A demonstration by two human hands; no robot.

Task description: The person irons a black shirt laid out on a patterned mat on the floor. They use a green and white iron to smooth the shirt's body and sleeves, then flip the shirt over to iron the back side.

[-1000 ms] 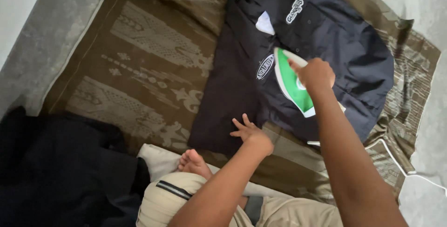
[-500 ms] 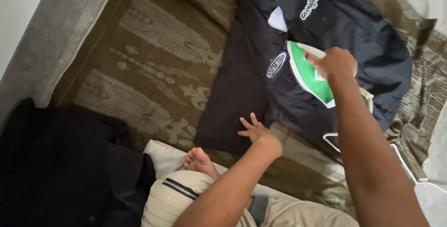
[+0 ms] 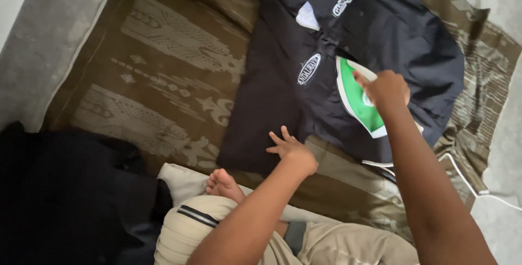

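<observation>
A dark navy shirt (image 3: 283, 91) with oval chest patches lies spread on a brown patterned cloth (image 3: 163, 80) on the floor. My right hand (image 3: 387, 88) grips the handle of a green and white iron (image 3: 356, 99) that rests on the shirt's right side. My left hand (image 3: 291, 146) lies flat with fingers spread on the shirt's lower hem, holding the fabric down. My bare foot (image 3: 223, 184) and beige trousers (image 3: 217, 227) show just below the hem.
A pile of black clothing (image 3: 65, 189) sits at the lower left. The iron's white cord (image 3: 467, 178) trails over the cloth's right edge onto grey floor (image 3: 49, 42). A pale cushion (image 3: 182, 181) lies beside my foot.
The view has drifted, so shirt and iron sit further right in frame. My right hand stays on the iron and my left hand stays pressed on the hem.
</observation>
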